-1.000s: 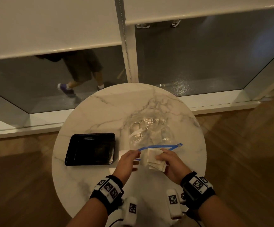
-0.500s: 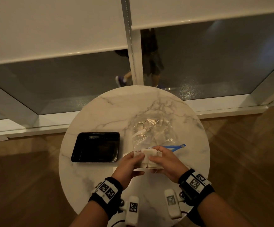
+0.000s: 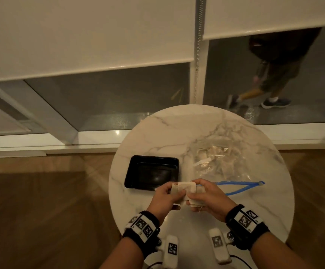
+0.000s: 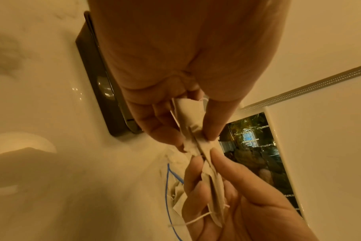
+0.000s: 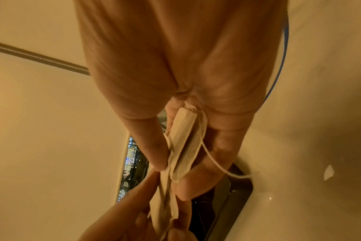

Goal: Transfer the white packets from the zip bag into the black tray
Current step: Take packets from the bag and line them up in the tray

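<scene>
Marble table (image 3: pixel 169 133), both hands pinching white packets (image 3: pixel 185 189)

On my round marble table (image 3: pixel 169 133): one black tray (image 3: pixel 151 172), one clear zip bag (image 3: pixel 218 162) with a blue seal. Between my two hands, left hand (image 3: pixel 162 199) and right hand (image 3: pixel 212 199), one bunch of white packets (image 3: pixel 185 188); exact number unreadable. More packets in the bag, uncountable.

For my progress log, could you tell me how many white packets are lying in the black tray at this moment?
0. The black tray shows no packets. A bunch of white packets is held between both hands near it; more remain in the zip bag.
</scene>
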Demonstrator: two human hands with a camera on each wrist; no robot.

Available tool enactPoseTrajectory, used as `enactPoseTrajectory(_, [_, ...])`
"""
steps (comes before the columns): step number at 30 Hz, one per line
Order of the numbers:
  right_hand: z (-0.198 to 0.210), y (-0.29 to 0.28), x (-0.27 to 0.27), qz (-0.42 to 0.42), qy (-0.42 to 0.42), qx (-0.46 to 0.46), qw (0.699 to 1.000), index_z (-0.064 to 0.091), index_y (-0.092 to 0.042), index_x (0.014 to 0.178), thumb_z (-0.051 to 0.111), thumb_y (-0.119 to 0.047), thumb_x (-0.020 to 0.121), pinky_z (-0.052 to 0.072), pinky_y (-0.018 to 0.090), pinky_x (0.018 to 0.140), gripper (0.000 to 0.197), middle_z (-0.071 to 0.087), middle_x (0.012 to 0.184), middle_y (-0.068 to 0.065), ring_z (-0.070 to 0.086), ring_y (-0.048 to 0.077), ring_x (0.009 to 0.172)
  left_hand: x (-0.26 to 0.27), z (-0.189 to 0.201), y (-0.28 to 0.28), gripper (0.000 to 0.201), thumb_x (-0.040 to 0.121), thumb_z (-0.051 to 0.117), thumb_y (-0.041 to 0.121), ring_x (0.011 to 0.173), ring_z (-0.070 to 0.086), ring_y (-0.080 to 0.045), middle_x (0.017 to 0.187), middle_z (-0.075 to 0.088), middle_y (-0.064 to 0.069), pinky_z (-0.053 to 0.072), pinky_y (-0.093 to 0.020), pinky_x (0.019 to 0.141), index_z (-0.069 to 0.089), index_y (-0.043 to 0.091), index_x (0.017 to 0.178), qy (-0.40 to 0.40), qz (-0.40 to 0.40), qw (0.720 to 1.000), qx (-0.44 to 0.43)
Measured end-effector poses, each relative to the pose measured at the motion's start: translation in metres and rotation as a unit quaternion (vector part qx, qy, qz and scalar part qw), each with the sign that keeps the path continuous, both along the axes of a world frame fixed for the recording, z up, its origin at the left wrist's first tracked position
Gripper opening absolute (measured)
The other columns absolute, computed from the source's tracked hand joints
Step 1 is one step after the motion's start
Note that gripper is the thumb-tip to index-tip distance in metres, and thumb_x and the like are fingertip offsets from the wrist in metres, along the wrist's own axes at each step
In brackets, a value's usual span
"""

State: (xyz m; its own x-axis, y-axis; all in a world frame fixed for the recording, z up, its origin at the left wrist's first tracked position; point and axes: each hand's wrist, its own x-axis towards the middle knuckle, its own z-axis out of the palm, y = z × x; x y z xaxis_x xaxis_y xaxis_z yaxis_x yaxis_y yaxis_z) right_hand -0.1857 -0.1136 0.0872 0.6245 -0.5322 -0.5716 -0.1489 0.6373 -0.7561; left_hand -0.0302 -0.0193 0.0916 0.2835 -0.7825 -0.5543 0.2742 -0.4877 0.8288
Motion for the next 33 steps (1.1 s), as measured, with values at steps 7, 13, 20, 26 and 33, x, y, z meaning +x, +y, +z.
enactPoseTrajectory(7, [-0.001, 0.011, 0.055, 0.037, 0.040, -0.055, 0.997, 0.063, -0.010, 0.109, 0.083, -0.009, 0.076, 0.052, 0.033, 0.056, 0.039, 0.070, 0.086, 0.015, 0.067, 0.025, 0.070, 0.043, -0.003, 0.021, 0.022, 0.094, 0.068, 0.012, 0.072, 0.069, -0.013, 0.088, 0.073, -0.005, 0.055, -0.029, 0.063, 0.066, 0.007, 0.115, -0.006, 0.037, 0.999, -0.010])
enactPoseTrajectory(13, [-0.001, 0.021, 0.098, 0.083, 0.070, -0.137, 0.985, 0.066, -0.021, 0.108, 0.085, -0.013, 0.074, 0.053, 0.031, 0.056, 0.040, 0.071, 0.093, 0.013, 0.068, 0.019, 0.073, 0.082, -0.012, 0.032, 0.019, 0.102, 0.054, 0.015, 0.092, 0.070, -0.021, 0.111, 0.067, -0.013, 0.061, -0.039, 0.078, 0.055, 0.009, 0.120, -0.008, 0.034, 0.999, -0.016])
enactPoseTrajectory(20, [-0.012, 0.036, 0.129, 0.100, 0.156, -0.185, 0.965, 0.066, -0.021, 0.104, 0.082, -0.007, 0.072, 0.052, 0.027, 0.052, 0.038, 0.068, 0.089, 0.010, 0.064, 0.014, 0.064, 0.117, -0.029, 0.042, 0.018, 0.104, 0.049, 0.021, 0.106, 0.068, -0.027, 0.118, 0.067, -0.015, 0.059, -0.043, 0.089, 0.059, 0.017, 0.118, 0.000, 0.066, 0.998, 0.007])
enactPoseTrajectory(26, [-0.021, 0.042, 0.146, 0.070, 0.174, -0.163, 0.969, 0.066, -0.020, 0.102, 0.078, -0.005, 0.074, 0.054, 0.030, 0.055, 0.034, 0.067, 0.092, 0.012, 0.065, 0.018, 0.068, 0.145, -0.040, 0.049, 0.018, 0.102, 0.053, 0.019, 0.099, 0.071, -0.027, 0.114, 0.070, -0.014, 0.061, -0.045, 0.080, 0.060, 0.013, 0.117, 0.041, 0.086, 0.995, 0.020])
enactPoseTrajectory(33, [-0.031, 0.050, 0.163, 0.035, 0.172, -0.164, 0.971, 0.064, -0.017, 0.107, 0.071, -0.006, 0.083, 0.055, 0.028, 0.055, 0.027, 0.065, 0.102, 0.013, 0.069, 0.020, 0.074, 0.158, -0.054, 0.055, 0.025, 0.097, 0.062, 0.008, 0.090, 0.074, -0.030, 0.109, 0.069, -0.014, 0.062, -0.047, 0.076, 0.057, 0.014, 0.121, -0.001, 0.074, 0.997, 0.009])
